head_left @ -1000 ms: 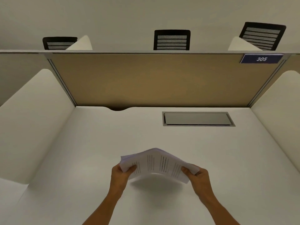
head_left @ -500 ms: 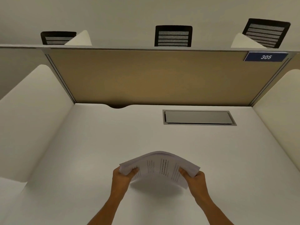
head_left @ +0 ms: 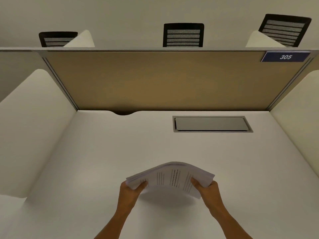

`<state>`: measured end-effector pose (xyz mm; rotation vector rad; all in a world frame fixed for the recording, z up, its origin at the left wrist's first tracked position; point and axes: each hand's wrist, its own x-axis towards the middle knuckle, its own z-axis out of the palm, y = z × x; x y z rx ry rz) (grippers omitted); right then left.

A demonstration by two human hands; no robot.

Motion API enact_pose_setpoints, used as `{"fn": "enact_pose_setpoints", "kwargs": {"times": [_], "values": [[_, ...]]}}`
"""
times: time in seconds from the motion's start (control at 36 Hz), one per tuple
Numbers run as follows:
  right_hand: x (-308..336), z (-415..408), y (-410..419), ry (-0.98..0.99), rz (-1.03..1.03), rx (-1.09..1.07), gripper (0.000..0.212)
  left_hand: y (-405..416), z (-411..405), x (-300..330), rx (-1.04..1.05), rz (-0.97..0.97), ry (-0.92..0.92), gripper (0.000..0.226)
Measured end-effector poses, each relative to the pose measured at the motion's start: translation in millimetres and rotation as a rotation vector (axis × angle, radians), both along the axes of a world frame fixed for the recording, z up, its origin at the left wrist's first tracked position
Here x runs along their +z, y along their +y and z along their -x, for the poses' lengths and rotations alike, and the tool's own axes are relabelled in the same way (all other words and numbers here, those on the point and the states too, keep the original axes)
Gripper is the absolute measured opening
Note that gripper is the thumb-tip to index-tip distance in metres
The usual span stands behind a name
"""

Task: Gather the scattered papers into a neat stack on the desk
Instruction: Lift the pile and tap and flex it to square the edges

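Observation:
A stack of white printed papers (head_left: 170, 176) is held above the white desk (head_left: 103, 161), bowed upward in the middle, with its shadow on the desk below. My left hand (head_left: 132, 191) grips the stack's left edge, thumb on top. My right hand (head_left: 208, 189) grips the right edge the same way. The sheets' edges look roughly aligned, with a few lower sheets sticking out at the near right. No loose sheets lie elsewhere on the desk.
A grey cable hatch (head_left: 212, 124) is set into the desk at the back right. A tan partition (head_left: 164, 80) with a blue "305" sign (head_left: 285, 56) closes the back. White side dividers (head_left: 29, 126) flank the desk. Black chairs (head_left: 183, 35) stand beyond.
My hands have drawn a little closer together, and the stack bows up more. The sheets look more squared than a second ago.

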<state>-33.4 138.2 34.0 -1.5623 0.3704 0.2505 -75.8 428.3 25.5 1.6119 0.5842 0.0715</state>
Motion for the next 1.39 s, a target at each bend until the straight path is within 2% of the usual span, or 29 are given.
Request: {"fn": "enact_pose_setpoints", "kwargs": {"times": [0.17, 0.31, 0.42, 0.61, 0.75, 0.86, 1.03, 1.11, 1.22, 1.39], "values": [[-8, -1, -3, 0.015, 0.028, 0.03, 0.026, 6, -3, 0, -0.022, 0.002, -0.018, 0.039], [-8, -2, -3, 0.024, 0.054, 0.024, 0.012, 2, -8, 4, -0.023, 0.004, -0.005, 0.024], [-5, -4, 1, -0.021, 0.064, 0.004, 0.014, -2, -9, 5, 0.036, 0.022, -0.036, 0.025], [-12, 1, 9, -0.004, 0.071, 0.058, 0.026, -14, -1, -11, -0.048, 0.037, 0.01, 0.047], [-6, -2, 12, -0.008, 0.083, 0.008, 0.014, -19, -8, -5, 0.06, 0.021, -0.002, 0.024], [-2, -3, 10, -0.041, 0.069, 0.005, 0.015, -15, -13, 0, 0.116, 0.03, -0.035, 0.02], [-13, 2, 11, 0.027, 0.084, 0.029, 0.014, -12, -8, -10, -0.004, 0.008, 0.044, 0.026], [-13, -1, 12, 0.03, 0.1, 0.023, 0.013, -9, -7, -16, -0.043, -0.06, 0.071, 0.022], [-9, -4, 13, 0.023, 0.12, 0.057, 0.011, -6, -7, -21, -0.046, -0.205, 0.094, 0.03], [-5, -6, 11, -0.032, 0.133, 0.026, 0.014, -6, -3, -14, -0.008, -0.242, 0.025, 0.02]]}}
